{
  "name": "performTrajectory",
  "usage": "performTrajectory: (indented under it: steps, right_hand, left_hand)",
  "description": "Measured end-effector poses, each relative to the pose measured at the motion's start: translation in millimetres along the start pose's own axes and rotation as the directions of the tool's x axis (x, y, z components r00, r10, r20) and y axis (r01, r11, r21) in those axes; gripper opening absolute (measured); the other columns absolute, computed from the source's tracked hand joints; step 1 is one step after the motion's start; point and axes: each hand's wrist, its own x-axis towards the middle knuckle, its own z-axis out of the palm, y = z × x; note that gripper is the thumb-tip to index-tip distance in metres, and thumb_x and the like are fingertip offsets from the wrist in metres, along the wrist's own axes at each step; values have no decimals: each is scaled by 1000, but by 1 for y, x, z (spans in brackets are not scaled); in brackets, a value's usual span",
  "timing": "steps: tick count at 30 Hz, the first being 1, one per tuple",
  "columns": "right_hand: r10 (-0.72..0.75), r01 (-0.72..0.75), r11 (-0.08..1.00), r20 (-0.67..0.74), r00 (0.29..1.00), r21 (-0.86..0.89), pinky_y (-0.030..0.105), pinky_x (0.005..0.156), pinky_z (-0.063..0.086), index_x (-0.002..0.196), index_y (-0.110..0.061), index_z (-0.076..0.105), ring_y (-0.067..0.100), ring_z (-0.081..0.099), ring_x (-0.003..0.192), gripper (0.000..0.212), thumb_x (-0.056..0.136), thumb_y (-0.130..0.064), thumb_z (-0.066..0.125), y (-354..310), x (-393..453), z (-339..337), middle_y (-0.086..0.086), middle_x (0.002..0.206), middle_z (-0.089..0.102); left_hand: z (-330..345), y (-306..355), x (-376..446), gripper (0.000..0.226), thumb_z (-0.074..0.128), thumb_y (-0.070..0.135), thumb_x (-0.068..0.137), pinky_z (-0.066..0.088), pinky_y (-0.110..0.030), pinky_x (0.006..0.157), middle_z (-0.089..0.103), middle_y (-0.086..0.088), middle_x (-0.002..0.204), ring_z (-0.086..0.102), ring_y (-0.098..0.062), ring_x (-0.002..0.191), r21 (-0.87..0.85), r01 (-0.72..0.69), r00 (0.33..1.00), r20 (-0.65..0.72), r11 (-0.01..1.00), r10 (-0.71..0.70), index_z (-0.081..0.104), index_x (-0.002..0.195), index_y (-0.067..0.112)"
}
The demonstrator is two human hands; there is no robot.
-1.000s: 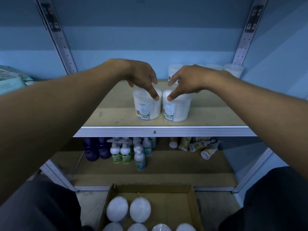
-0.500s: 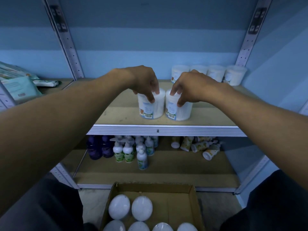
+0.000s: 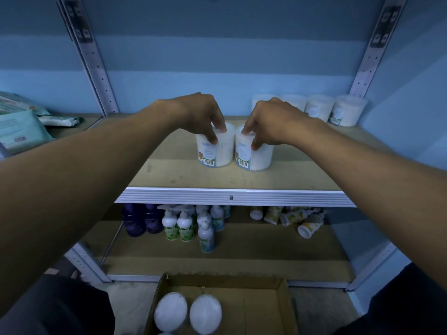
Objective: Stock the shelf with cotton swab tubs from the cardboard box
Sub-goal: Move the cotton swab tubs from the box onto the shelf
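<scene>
Two clear cotton swab tubs stand upright side by side on the wooden shelf. My left hand grips the top of the left tub from above. My right hand grips the top of the right tub the same way. A row of more tubs lines the back right of the shelf, partly hidden by my right hand. Below me, the open cardboard box holds several white-lidded tubs at its left side.
The lower shelf carries purple bottles, white pump bottles and toppled patterned tubes. Wipe packs lie on the neighbouring shelf at left. Perforated metal uprights flank the bay. The blue wall closes the right side.
Both hands have closed down over the lids of the two front tubs and moved them a little farther back on the shelf. My view has tilted upward slightly.
</scene>
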Motion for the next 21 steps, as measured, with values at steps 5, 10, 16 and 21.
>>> performTrajectory:
  steps: [5,10,16,21]
  right_hand:
    - [3,-3,1000,-10,1000,10,33,82,51,115,-32,73,22,59,111,48,71,-24,90,-2,20,4,-1,120,64]
    - [20,-20,1000,2,1000,2,34,88,50,120,-31,70,23,55,117,50,74,-24,87,-1,45,8,0,126,61]
    - [53,-53,999,3,999,8,35,87,53,118,-32,72,24,61,108,49,73,-22,88,-3,76,12,0,124,64]
    - [17,-16,1000,-32,999,12,35,87,52,116,-29,73,25,60,110,46,73,-21,87,4,101,18,0,123,66]
  left_hand:
    - [3,-15,16,40,83,30,78,40,-24,85,61,12,112,51,-11,96,-14,17,1000,-12,1000,-17,73,116,32]
    - [5,-27,33,41,82,27,79,41,-25,86,63,9,123,57,-15,110,-53,66,998,-15,996,-67,73,118,31]
    - [6,-42,57,40,82,25,80,43,-27,91,66,9,126,59,-15,107,-70,93,996,-2,993,-93,73,118,28]
    - [6,-55,78,38,84,26,76,46,-34,101,69,10,120,61,-16,112,-98,89,996,-17,991,-91,75,113,29]
